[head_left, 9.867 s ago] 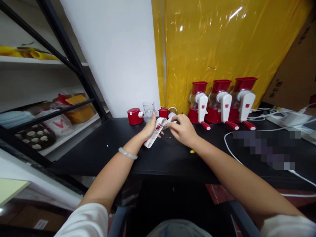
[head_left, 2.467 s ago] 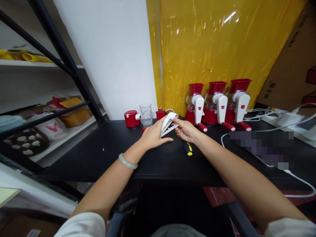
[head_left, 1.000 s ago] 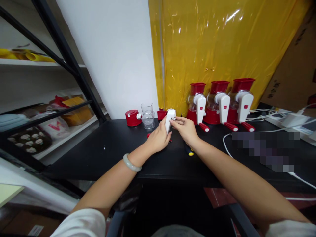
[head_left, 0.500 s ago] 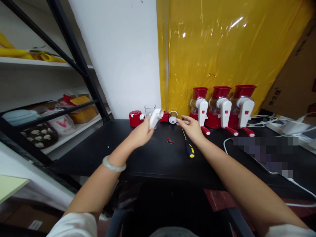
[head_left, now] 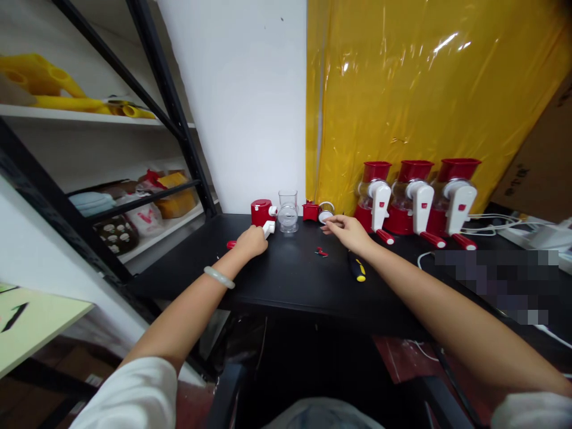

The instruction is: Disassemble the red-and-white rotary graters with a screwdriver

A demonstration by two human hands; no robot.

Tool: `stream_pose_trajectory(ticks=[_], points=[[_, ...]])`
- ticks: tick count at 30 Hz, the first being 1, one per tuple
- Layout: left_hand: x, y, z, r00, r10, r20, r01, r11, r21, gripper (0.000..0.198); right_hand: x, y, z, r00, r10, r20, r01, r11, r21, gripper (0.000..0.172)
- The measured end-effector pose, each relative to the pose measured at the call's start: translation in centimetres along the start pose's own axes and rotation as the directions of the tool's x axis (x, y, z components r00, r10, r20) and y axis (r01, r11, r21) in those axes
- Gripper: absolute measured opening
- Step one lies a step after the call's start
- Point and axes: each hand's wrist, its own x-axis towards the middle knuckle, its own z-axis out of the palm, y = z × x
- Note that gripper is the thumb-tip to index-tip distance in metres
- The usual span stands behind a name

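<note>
My left hand (head_left: pixel 252 241) is closed around a white crank handle (head_left: pixel 269 228), low over the black table; its red grip (head_left: pixel 231 244) sticks out on the far side. Just behind are a red base (head_left: pixel 261 211) with a white knob and a clear plastic housing (head_left: pixel 288 215). My right hand (head_left: pixel 349 233) has its fingers loosely stretched beside a round drum with a white rim (head_left: pixel 326 214); whether the fingertips touch it I cannot tell. A red hopper piece (head_left: pixel 311 211) stands left of the drum. Small red parts (head_left: pixel 320 252) lie in front.
A screwdriver (head_left: pixel 357 268) with a dark and yellow handle lies partly under my right hand. Three assembled red-and-white rotary graters (head_left: pixel 413 202) stand at the right, near cables and a blurred-out device (head_left: pixel 487 280). A black-framed shelf (head_left: pixel 196 173) borders the left.
My left hand has lowered the crank handle and turned it to the left of the clear housing. My right hand stays near the drum. The view has shifted left.
</note>
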Motion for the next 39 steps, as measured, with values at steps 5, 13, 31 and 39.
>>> stream_pose_trajectory(ticks=[5, 13, 31, 39], points=[[-0.2, 0.2, 0.5, 1.0, 0.008, 0.016, -0.008, 1.0, 0.002, 0.035, -2.5, 0.2, -2.7, 0.993, -0.098, 0.064, 0.116, 0.893, -0.435, 0.017], [-0.1, 0.3, 0.0, 1.0, -0.014, 0.011, 0.014, 1.0, 0.027, 0.049, -7.7, 1.8, -3.9, 0.998, 0.027, 0.064, 0.037, 0.565, -0.824, 0.065], [7.4, 7.9, 0.4, 0.961, -0.245, -0.131, 0.125, 0.802, -0.584, 0.141, -11.8, -1.6, -3.9, 0.957, 0.281, -0.074, -0.214, 0.509, -0.834, 0.052], [6.4, 8.8, 0.6, 0.943, -0.23, -0.242, 0.029, 0.777, -0.628, 0.117, -13.5, -2.9, -6.7, 0.97, -0.084, -0.227, -0.082, 0.766, -0.638, 0.048]])
